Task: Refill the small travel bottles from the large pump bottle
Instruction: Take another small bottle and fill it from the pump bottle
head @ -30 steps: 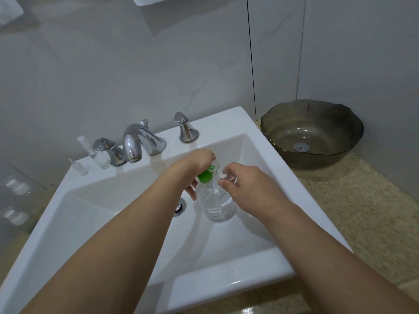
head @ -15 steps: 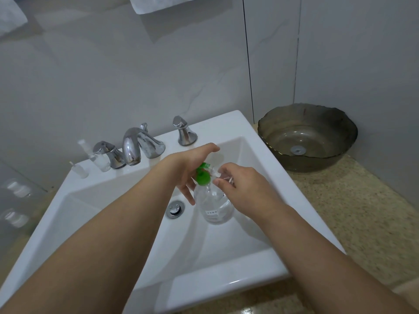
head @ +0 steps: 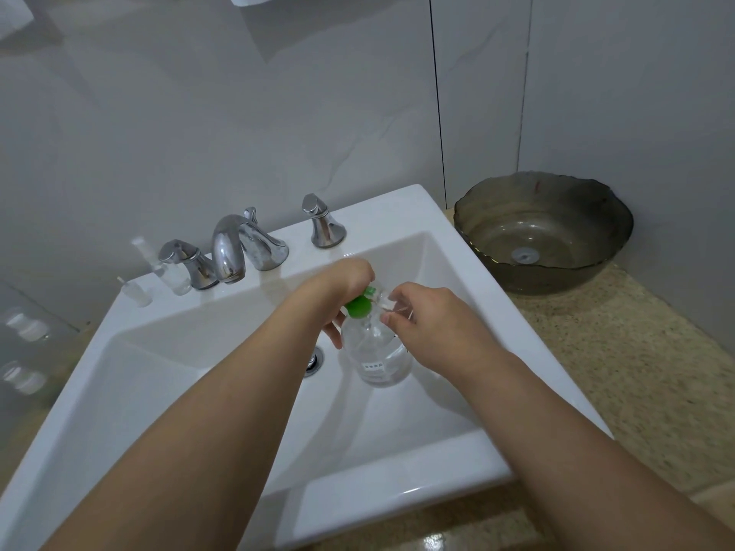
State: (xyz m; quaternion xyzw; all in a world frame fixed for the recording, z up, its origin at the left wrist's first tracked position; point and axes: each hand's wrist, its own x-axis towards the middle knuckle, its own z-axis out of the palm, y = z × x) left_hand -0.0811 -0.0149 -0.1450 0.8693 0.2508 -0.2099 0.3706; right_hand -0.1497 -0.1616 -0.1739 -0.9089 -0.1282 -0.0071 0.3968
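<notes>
A clear pump bottle (head: 378, 357) with a green pump head (head: 359, 305) stands inside the white sink (head: 397, 495). My left hand (head: 343, 289) curls over the green pump head from the left. Just right of the pump, my right hand (head: 427, 326) pinches a small clear travel bottle (head: 387, 302) held against the nozzle. Most of the small bottle is hidden by my fingers. Two more small clear bottles (head: 171, 272) stand on the sink ledge left of the tap, one with a thin tube sticking up.
A chrome tap (head: 230, 248) with two handles sits at the back of the sink. A dark glass bowl (head: 545, 232) stands on the speckled counter (head: 636, 351) at right. A glass shelf with more small bottles (head: 24, 328) is at far left.
My left hand has closed down over the green pump head, its fingers now curled where they were stretched out. The right hand stays at the nozzle with the small bottle.
</notes>
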